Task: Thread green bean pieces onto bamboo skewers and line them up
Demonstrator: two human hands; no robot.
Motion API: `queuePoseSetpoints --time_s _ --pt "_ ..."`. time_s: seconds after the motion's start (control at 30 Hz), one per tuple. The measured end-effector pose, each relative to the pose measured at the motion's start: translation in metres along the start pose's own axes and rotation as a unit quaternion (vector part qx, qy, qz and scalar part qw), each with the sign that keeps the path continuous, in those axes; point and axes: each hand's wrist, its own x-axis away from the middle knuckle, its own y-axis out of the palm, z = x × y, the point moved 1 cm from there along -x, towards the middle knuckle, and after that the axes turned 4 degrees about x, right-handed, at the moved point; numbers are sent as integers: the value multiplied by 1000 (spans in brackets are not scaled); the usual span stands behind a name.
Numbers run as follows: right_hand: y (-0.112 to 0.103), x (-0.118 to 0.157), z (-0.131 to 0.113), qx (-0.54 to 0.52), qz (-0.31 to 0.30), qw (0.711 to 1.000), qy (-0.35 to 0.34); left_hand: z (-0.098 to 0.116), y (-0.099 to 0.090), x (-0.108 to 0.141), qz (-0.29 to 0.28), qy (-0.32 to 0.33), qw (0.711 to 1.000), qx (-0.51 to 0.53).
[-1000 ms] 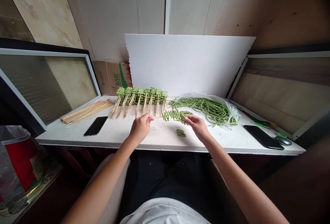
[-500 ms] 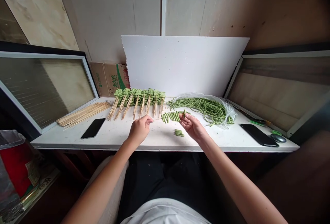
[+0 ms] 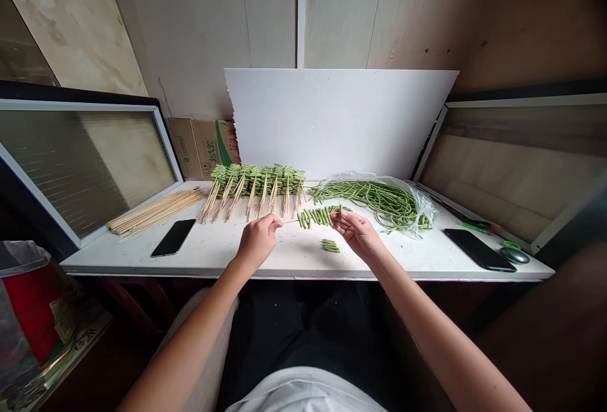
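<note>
My left hand (image 3: 258,237) is closed on the bare end of a thin bamboo skewer (image 3: 289,220). Several short green bean pieces (image 3: 315,217) are threaded side by side along the skewer, above the table. At its other end, the fingers of my right hand (image 3: 356,232) pinch a green bean piece (image 3: 337,211); whether the skewer's tip passes through that piece is hard to tell. Below the skewer a small group of cut bean pieces (image 3: 331,246) lies on the white table (image 3: 279,259).
Behind my left hand stand stacked bean skewers (image 3: 258,179), sticks toward me. Bare bamboo skewers (image 3: 154,211) and a phone (image 3: 173,237) lie left. Long beans (image 3: 379,197) in a plastic bag, another phone (image 3: 478,249) and a mouse (image 3: 515,254) are right. A white board (image 3: 341,121) stands behind.
Both hands keep nearly the same pose on the skewer and bean pieces. The whole view has shifted slightly, with things appearing a little lower and to the right.
</note>
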Motion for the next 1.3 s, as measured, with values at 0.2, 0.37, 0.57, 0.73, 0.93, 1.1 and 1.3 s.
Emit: queuePoseSetpoints --time_s 0.2,0.37,0.57,0.73,0.93,1.1,1.3 --pt "6 1 -5 16 34 999 -31 2 -1 0 -5 7 1000 -8" --pt "5 2 -7 50 34 997 -53 5 -2 1 -1 13 1000 -17" --pt "4 4 -11 101 10 994 -49 4 -1 2 8 20 999 -36" --pt "5 4 -12 107 24 993 -36 0 -3 0 21 26 999 -22" --pt "4 1 -4 95 46 994 -21 2 -4 -1 19 30 999 -36" --pt "3 0 7 136 52 988 -43 2 -6 -1 18 18 997 -68" --pt "4 2 14 155 35 986 -53 -1 -9 -1 10 9 997 -71"
